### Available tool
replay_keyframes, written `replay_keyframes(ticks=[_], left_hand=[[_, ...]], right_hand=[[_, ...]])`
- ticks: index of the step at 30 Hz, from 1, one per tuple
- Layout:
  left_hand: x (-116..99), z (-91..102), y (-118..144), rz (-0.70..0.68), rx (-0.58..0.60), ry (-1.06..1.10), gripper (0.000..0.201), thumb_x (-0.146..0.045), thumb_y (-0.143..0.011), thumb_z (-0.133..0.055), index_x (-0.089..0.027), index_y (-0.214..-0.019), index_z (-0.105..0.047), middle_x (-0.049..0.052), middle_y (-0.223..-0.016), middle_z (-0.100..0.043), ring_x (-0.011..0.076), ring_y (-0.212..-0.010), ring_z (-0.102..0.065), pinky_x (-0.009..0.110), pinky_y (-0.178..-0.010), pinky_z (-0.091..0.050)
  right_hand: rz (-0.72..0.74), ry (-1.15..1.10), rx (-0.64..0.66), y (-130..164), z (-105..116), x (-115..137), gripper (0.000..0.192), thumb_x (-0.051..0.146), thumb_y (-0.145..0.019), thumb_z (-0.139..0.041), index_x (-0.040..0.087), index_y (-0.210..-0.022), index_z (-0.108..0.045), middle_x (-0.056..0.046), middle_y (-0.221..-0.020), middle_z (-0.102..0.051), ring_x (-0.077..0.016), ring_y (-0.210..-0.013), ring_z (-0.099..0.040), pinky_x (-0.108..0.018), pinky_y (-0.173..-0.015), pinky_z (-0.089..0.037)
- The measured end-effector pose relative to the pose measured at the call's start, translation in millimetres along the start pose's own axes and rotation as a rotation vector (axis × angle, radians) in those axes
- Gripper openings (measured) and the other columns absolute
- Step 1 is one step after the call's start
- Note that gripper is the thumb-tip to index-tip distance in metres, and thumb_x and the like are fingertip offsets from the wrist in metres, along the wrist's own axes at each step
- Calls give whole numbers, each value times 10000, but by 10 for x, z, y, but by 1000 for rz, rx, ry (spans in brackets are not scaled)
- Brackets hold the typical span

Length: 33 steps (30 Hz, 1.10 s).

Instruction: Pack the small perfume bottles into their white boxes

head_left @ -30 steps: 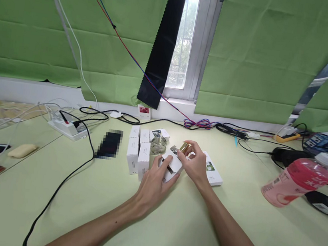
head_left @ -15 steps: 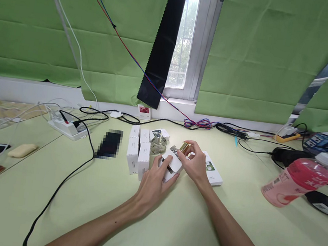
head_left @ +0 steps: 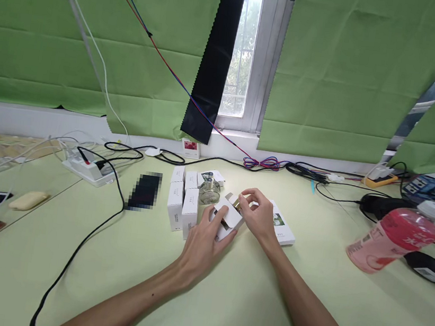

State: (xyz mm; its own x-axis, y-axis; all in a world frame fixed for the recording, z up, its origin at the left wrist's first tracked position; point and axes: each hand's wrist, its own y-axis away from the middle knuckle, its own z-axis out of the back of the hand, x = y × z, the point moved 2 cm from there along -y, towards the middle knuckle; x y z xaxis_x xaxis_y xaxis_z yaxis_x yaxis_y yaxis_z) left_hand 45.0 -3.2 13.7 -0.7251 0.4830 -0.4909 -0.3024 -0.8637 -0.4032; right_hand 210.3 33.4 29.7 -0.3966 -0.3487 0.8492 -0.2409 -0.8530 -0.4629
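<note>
White cartons (head_left: 177,208) stand grouped at left; next, the left hand (head_left: 201,243) is clamped on an open carton (head_left: 233,218), fingers across one side and thumb against the near one, tilted above the table just near of a glass bottle (head_left: 209,194). Carton likely light, thin-walled, easily dented: best held by its sides, off the flaps. At its mouth, a gold-coloured piece (head_left: 237,205), probably smooth and slippery, meets the right hand (head_left: 257,216); pinched or merely touched, cannot tell.
</note>
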Motion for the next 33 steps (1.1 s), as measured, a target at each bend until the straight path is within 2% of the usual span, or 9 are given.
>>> replay_keyframes(ticks=[6, 19, 33], left_hand=[[12, -11, -3, 8, 7, 14, 426, -458, -966, -536, -303, -1356, -469, 99, -1332, -502, 82, -533, -525, 317, -606, -502], [-39, 17, 0, -2, 11, 29, 393, -438, -954, -551, -293, -1312, -476, 86, -1281, -512, 114, -615, -552, 277, -563, -464], [-20, 8, 0, -5, 1, 22, 429, -437, -942, -568, -294, -1337, -479, 96, -1287, -510, 95, -569, -512, 269, -543, -454]], right_hand=[[3, 4, 11, -2, 1, -3, 213, 406, -863, -608, 200, -864, -664, 5, -638, -649, -149, -551, -566, -259, -548, -436], [28, 29, 76, 4, -13, 27, 184, 353, -845, -598, 199, -788, -680, 16, -624, -606, -157, -627, -564, -278, -632, -425], [44, 19, 114, -12, -27, -4, 181, 348, -819, -600, 199, -751, -676, 22, -623, -560, -150, -632, -535, -276, -650, -420]])
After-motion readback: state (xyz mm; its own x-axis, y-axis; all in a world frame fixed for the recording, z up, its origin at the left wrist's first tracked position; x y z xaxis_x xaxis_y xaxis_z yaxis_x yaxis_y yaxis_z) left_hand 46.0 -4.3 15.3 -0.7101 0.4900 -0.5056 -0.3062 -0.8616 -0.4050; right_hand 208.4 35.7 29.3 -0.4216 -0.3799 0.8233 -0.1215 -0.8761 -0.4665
